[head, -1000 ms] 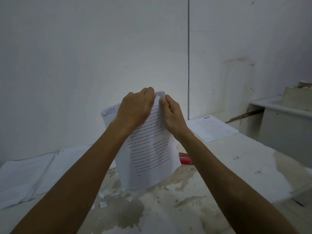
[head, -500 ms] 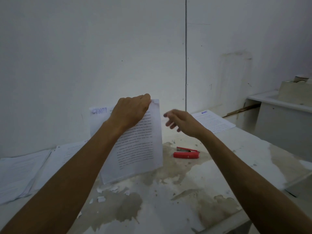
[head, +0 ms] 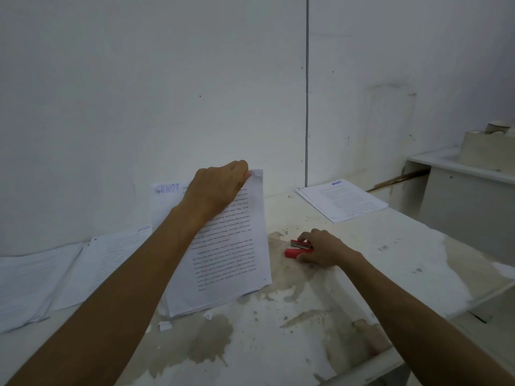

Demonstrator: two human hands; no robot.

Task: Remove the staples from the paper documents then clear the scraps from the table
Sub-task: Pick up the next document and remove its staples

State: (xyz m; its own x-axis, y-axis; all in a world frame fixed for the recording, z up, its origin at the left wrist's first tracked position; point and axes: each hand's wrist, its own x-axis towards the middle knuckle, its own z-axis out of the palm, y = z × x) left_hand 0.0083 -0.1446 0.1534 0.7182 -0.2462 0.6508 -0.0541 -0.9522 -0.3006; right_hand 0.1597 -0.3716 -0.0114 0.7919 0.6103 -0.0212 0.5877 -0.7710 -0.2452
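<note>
My left hand [head: 216, 192] grips a printed paper document [head: 231, 257] by its top corner and holds it upright above the table, its lower edge near the surface. To the right, my right hand [head: 320, 247] lies on the table with its fingers curled round a small red stapler [head: 296, 248]. Small torn paper scraps [head: 164, 325] lie on the stained white table [head: 306, 316] just below the held document.
Several loose documents [head: 41, 277] lie spread at the left against the wall. Another stack of papers [head: 344, 200] rests at the back right of the table. A white cabinet [head: 471, 201] stands beyond the table's right edge. A white wall rises close behind.
My right hand let go of the document's top corner, dropped to the table and closed on the red stapler. My left hand keeps the document and has lowered it slightly.
</note>
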